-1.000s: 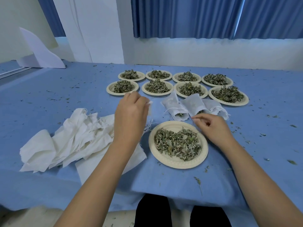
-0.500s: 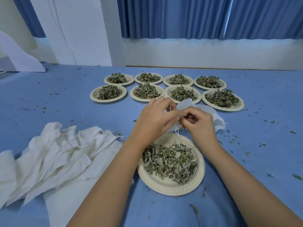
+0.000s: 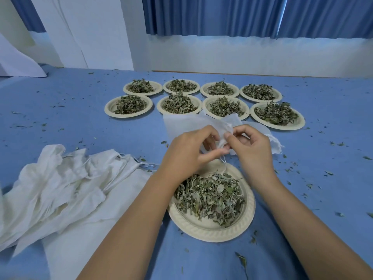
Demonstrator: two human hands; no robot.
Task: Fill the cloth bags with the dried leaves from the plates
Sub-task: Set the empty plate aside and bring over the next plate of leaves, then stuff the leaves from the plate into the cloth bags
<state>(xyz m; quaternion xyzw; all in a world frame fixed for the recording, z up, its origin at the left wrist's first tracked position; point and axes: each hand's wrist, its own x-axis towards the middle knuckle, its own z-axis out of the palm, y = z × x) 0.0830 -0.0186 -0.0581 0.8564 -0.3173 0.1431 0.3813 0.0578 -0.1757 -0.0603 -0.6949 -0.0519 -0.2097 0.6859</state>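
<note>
A white cloth bag point(image 3: 187, 124) hangs above the near paper plate point(image 3: 212, 229), which holds a heap of dried leaves point(image 3: 210, 197). My left hand point(image 3: 187, 152) and my right hand point(image 3: 250, 148) both pinch the bag's gathered mouth, fingertips close together, with its drawstring dangling down toward the plate. A pile of white cloth bags point(image 3: 60, 186) lies at the left. More bags point(image 3: 272, 142) lie behind my right hand, partly hidden by it.
Several paper plates of dried leaves point(image 3: 129, 106) stand in two rows farther back on the blue tablecloth point(image 3: 60, 122). Loose leaf bits are scattered over the cloth, mostly at the right. A white wall and blue curtains rise behind the table.
My left hand brought a bag from the left to meet my right hand over the near plate. Both hands now pinch its mouth and hold it a little higher.
</note>
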